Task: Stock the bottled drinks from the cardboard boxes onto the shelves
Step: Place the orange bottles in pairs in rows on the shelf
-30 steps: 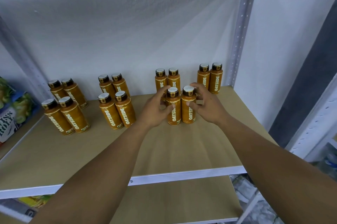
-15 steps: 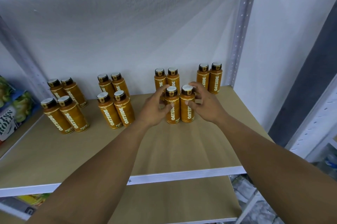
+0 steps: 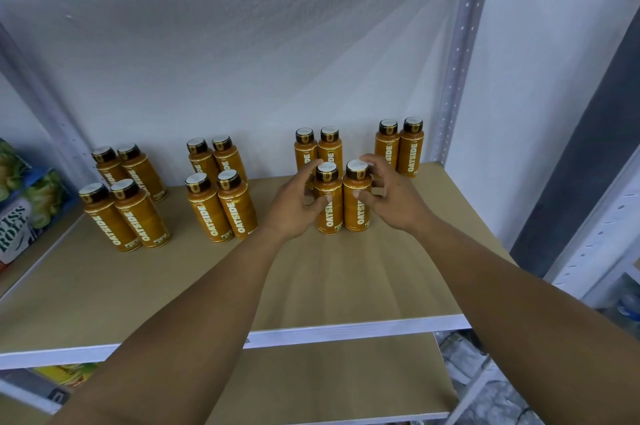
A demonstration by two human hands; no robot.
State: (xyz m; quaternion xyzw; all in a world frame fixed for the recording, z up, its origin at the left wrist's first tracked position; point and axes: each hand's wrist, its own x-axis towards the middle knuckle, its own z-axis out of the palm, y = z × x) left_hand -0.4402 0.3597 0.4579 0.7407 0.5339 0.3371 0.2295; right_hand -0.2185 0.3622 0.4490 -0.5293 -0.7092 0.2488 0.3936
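Bottles in orange OATSIDE sleeves with dark caps stand upright in clusters on the tan shelf (image 3: pixel 346 286). Taking the two hands as the dial's centre, the left hand (image 3: pixel 294 206) curls round the left front bottle (image 3: pixel 329 216), thumb on its label and fingers behind its neck. The right hand (image 3: pixel 394 199) wraps the right front bottle (image 3: pixel 358 216) the same way. These two bottles touch side by side, bases on the board. At 12 o'clock, just behind them, stands a back pair (image 3: pixel 330 151). At 1 o'clock, near the perforated upright (image 3: pixel 457 54), is a corner pair (image 3: pixel 410 151). At 9 o'clock sits a group of four (image 3: pixel 239 210), with another four (image 3: pixel 142 216) farther along. Snack packs (image 3: pixel 24 203) lie at the far 9 o'clock edge. A lower shelf (image 3: pixel 329 379) shows at 6 o'clock.
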